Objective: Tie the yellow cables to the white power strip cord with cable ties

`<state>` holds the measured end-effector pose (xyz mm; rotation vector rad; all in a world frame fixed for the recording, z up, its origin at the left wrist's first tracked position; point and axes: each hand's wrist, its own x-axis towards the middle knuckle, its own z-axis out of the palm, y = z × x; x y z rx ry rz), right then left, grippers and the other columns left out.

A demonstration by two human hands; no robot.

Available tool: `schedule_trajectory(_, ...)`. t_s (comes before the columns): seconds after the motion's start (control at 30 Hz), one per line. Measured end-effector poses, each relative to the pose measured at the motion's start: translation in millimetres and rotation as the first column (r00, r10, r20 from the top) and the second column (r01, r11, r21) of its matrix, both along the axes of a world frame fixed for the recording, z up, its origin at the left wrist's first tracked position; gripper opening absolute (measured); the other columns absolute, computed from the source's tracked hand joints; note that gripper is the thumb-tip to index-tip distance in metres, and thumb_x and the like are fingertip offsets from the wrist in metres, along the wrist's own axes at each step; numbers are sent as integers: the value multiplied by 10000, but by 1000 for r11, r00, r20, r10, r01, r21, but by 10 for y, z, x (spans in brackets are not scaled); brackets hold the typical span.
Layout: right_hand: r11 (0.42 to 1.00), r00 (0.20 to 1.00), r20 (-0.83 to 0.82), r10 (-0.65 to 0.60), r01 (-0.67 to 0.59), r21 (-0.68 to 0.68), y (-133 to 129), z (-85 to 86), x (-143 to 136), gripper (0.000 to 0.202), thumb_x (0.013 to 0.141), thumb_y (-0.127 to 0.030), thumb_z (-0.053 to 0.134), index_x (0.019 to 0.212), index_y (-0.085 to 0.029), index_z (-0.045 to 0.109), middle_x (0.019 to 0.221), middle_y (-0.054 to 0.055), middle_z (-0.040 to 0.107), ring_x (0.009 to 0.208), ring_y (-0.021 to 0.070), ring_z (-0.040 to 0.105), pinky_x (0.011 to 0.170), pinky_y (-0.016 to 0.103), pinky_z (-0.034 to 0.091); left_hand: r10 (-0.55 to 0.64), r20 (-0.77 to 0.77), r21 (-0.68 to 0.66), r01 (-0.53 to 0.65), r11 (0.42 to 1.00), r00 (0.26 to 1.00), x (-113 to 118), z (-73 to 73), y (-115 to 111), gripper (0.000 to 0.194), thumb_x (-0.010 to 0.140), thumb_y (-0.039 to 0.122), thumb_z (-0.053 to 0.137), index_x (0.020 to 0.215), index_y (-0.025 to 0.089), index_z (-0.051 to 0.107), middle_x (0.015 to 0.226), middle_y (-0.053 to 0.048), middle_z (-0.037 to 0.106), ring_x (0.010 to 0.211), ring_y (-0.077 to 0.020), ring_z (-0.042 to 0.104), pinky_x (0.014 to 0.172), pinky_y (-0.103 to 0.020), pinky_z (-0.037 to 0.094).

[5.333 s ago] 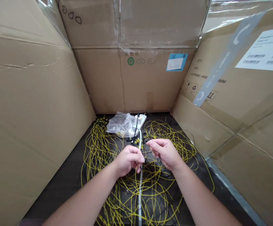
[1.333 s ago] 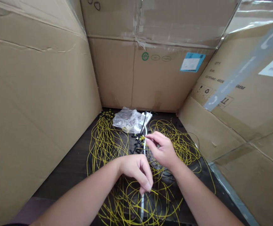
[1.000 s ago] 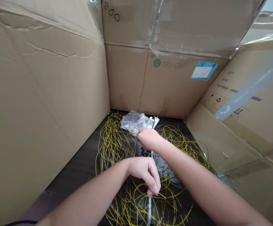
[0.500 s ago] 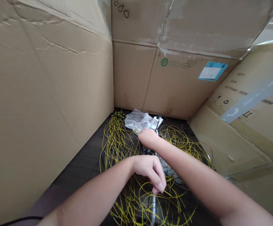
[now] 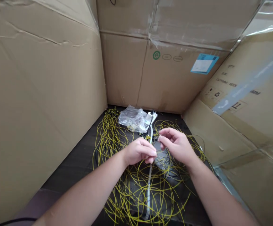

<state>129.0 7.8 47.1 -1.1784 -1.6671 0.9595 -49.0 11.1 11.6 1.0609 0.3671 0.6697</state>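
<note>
Being held over yellow wires (image 5: 122, 188): left hand (image 5: 139, 152), fingertips together, and, at its three o'clock, right hand (image 5: 176, 145), grip unclear.

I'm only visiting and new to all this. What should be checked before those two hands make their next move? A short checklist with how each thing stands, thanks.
1. Left hand has a firm hold: cannot tell, fingertip details are too small.
2. Right hand holds something: cannot tell, same reason.
3. Hands clear of each other: ok, a gap shows between them.
4. Yellow wires untangled: not ok, many loops cross.
5. White cable free of wires: not ok, yellow loops cross it.
6. Clear plastic bag out of the hands' way: ok, it lies beyond both.
</note>
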Motion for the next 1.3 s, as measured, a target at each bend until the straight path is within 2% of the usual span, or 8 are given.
schedule_trajectory(0.1,978,920,-393,4,-85,-191,-69,-215,70,173,740,-270,666,856,-177,579,681,-6,628,516,97,577,525,252,509,131,-21,-67,-132,989,991,63,-38,15,111,657,179,641,601,85,661,464,-24,569,379,-81,462,401,-214,317)
schedule_trajectory(0.2,929,782,-623,-26,-210,-303,-74,-388,59,181,713,-228,700,854,-167,604,678,-5,635,539,81,580,542,233,528,181,-39,-106,-184,977,983,97,-66,15,112,672,181,644,615,86,654,469,-20,564,393,-77,464,409,-208,329)
schedule_trajectory(0.37,840,648,-759,-59,-379,-389,-80,-476,46,206,724,-173,686,926,-149,649,721,22,666,603,72,610,604,201,547,197,-43,-143,-201,969,980,112,-76,6,103,695,162,625,637,82,653,482,-21,562,412,-79,467,423,-213,348)
schedule_trajectory(0.53,769,561,-828,-19,-521,-370,-127,-442,88,347,670,-97,694,1007,-165,643,829,29,685,687,85,640,703,215,540,211,-59,-165,-218,962,976,129,-75,-2,134,726,154,584,636,79,647,474,-14,539,414,-72,445,430,-214,342)
schedule_trajectory(0.67,783,567,-822,49,-533,-321,-156,-435,63,331,683,-106,687,1005,-163,638,765,19,677,617,84,632,636,200,523,228,-105,-157,-242,957,968,147,-75,-17,151,737,166,579,632,77,642,493,-23,551,424,-73,451,427,-209,336)
schedule_trajectory(0.8,839,605,-796,-17,-425,-341,-157,-450,16,199,761,-200,652,956,-165,641,659,-12,622,527,63,582,547,191,506,229,-123,-147,-246,958,966,160,-66,-28,157,738,165,575,629,75,641,518,-31,566,424,-70,452,435,-211,354)
schedule_trajectory(0.97,867,614,-786,-80,-346,-358,-158,-441,-10,196,755,-240,664,940,-176,650,703,-5,619,581,73,580,580,224,527,232,-128,-133,-248,960,964,169,-48,-34,157,733,160,571,622,78,645,511,-27,564,430,-72,460,426,-200,354)
schedule_trajectory(1.3,888,630,-773,-74,-310,-338,-179,-428,-32,207,742,-229,673,937,-162,657,693,3,629,582,81,588,592,228,522,254,-169,-91,-271,958,952,166,-39,-45,163,736,191,569,665,78,661,518,-29,568,426,-79,475,396,-188,338)
